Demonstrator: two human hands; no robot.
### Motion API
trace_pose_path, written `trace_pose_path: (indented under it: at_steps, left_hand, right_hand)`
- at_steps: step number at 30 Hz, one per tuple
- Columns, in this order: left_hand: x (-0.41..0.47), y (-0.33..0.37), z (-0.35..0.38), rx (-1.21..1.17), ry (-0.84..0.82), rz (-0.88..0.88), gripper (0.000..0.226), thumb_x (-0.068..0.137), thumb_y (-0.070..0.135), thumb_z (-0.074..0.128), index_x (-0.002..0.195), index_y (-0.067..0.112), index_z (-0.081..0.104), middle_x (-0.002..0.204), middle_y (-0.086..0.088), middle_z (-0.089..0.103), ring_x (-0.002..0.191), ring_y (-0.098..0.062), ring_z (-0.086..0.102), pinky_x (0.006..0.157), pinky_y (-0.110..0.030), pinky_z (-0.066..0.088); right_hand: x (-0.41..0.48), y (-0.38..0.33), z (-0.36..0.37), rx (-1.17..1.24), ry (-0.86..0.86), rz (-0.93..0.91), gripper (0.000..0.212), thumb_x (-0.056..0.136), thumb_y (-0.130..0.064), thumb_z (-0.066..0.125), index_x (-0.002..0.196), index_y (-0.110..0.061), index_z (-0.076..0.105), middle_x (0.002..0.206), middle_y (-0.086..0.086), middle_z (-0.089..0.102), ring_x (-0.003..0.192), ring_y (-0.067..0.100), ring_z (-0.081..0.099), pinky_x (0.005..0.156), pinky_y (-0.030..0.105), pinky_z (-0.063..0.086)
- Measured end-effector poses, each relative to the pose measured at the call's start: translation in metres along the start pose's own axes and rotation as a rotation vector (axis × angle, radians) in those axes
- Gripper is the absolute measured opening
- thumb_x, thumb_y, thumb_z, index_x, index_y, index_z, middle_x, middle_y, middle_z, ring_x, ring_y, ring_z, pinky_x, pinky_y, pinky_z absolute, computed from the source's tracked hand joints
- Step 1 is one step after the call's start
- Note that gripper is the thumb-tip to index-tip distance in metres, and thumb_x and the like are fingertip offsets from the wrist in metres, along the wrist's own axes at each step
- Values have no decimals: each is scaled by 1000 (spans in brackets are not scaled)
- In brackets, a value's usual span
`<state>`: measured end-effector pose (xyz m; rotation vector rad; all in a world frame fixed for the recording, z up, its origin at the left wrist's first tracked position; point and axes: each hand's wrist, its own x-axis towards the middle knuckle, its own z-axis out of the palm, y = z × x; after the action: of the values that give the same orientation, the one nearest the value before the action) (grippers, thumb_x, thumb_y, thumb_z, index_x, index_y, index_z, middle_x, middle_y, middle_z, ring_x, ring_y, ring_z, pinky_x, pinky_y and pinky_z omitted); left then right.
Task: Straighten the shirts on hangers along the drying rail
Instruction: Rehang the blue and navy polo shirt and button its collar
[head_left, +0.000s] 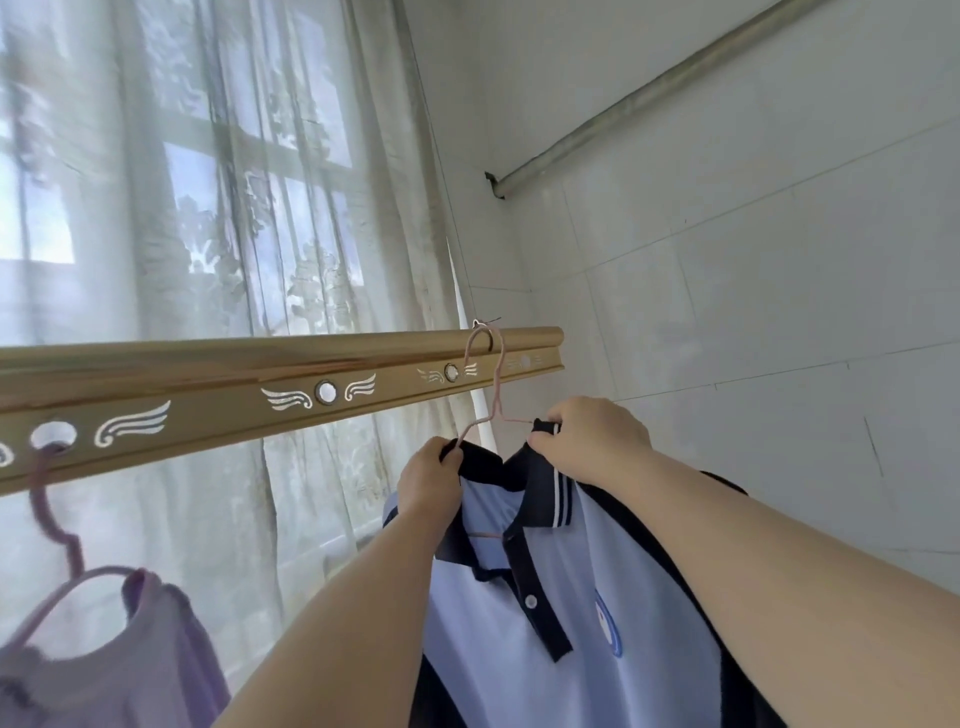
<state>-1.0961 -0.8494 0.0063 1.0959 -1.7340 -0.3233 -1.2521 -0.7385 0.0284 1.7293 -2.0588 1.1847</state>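
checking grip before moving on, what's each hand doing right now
Left hand: closed on the polo shirt collar's left side.
Right hand: closed, pinching the collar's right side.

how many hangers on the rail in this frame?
2. A pink hanger hooked near the gold rail's far right end, carrying the blue polo shirt; a purple hanger in a hole at far left. More may hang beyond the left edge.

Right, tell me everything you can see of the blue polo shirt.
The blue polo shirt is light blue with navy collar, placket and shoulder panels, white collar stripes, a white button and a round chest badge. It hangs on a thin pink hanger hooked over the gold rail. The left hand and right hand pinch its collar.
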Motion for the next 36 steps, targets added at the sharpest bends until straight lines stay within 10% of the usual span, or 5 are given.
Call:
trace_pose_path:
  at_steps: [36]
  left_hand:
    - [99, -79, 31, -69, 115, -44, 12, 98, 19, 48, 95, 20, 59, 83, 4, 62, 83, -21, 56, 66, -33, 41]
  right_hand:
    - [93, 7, 108, 280, -98, -17, 24, 86, -42, 60, 88, -21, 72, 75, -3, 66, 73, 18, 62, 54, 24, 40]
